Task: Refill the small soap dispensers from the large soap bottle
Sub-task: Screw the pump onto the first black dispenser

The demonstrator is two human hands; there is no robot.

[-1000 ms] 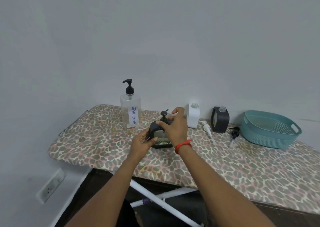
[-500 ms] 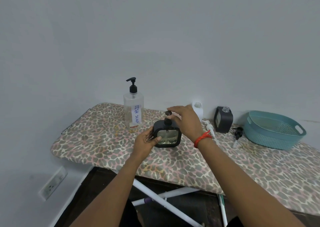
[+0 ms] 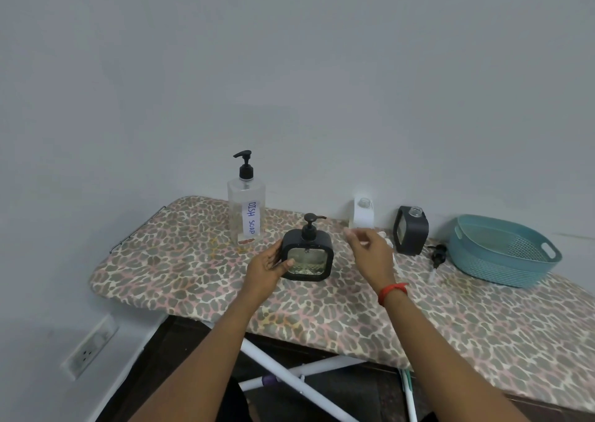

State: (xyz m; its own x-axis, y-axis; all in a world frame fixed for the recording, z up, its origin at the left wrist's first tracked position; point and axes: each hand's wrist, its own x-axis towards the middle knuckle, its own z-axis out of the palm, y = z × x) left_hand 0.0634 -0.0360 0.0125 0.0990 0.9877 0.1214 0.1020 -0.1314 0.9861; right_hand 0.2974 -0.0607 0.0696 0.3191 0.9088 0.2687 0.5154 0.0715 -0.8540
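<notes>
A black square soap dispenser (image 3: 307, 257) with a clear window and its pump fitted stands upright on the leopard-print board (image 3: 193, 270). My left hand (image 3: 269, 265) grips its left side. My right hand (image 3: 370, 251) hovers just right of it, fingers apart, holding nothing. Behind stands the large clear bottle (image 3: 246, 215) labelled DISH SOAP, black pump on. A white dispenser (image 3: 363, 213) and a second black dispenser (image 3: 410, 230) stand uncapped by the wall. A loose black pump (image 3: 438, 254) lies beside the second black dispenser.
A teal plastic basket (image 3: 502, 249) sits at the right of the board. The board's near edge runs across the lower view, with white legs (image 3: 289, 379) below. A wall socket (image 3: 90, 347) is at lower left.
My right hand has let go of the pump head and moved away to the right. The left hand keeps hold of the black dispenser.
</notes>
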